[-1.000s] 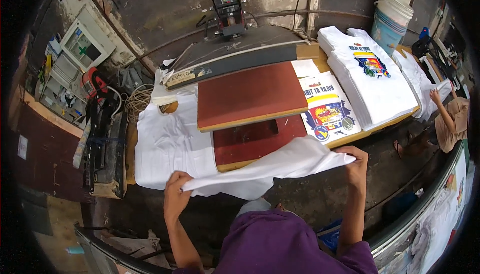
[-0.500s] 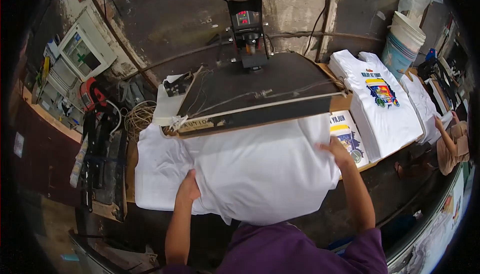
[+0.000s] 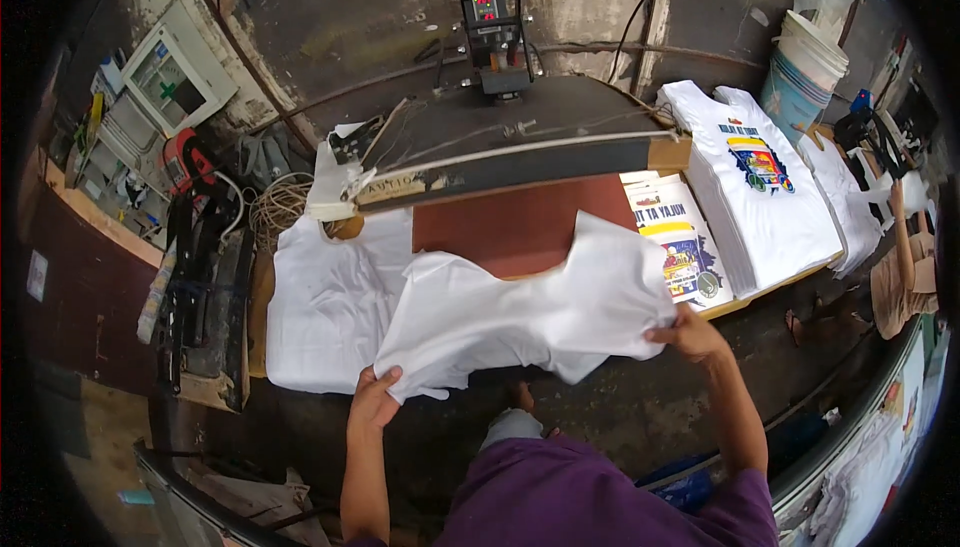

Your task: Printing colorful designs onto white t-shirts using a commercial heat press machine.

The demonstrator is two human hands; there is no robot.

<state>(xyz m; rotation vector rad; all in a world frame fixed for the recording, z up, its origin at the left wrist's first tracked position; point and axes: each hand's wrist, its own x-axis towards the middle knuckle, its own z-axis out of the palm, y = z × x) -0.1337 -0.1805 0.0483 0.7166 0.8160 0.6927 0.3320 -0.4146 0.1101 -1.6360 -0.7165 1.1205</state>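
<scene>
A plain white shirt (image 3: 520, 312) is stretched between my two hands, its cloth sagging and wrinkled in the middle. My left hand (image 3: 374, 397) pinches its near left corner. Out to the right, my right hand (image 3: 693, 336) grips the opposite end, close to the printed transfer sheets (image 3: 675, 232). Behind the shirt, the reddish-brown lower plate (image 3: 510, 219) of a heat press shows beneath the raised dark upper plate (image 3: 500, 147). White folded shirts (image 3: 325, 307) lie left of the press, partly covered by the held cloth.
Right of the press rises a tall stack of printed white shirts (image 3: 765, 212), with a bucket (image 3: 803, 72) behind it. Coiled cord (image 3: 280, 205) and black metal equipment (image 3: 205, 297) occupy the left side. Another person's arm (image 3: 905, 257) reaches in at far right.
Both hands have drawn the white shirt toward me, off the press, exposing the lower plate and more of the transfer sheets. The shirt has gone from spread flat to bunched and hanging.
</scene>
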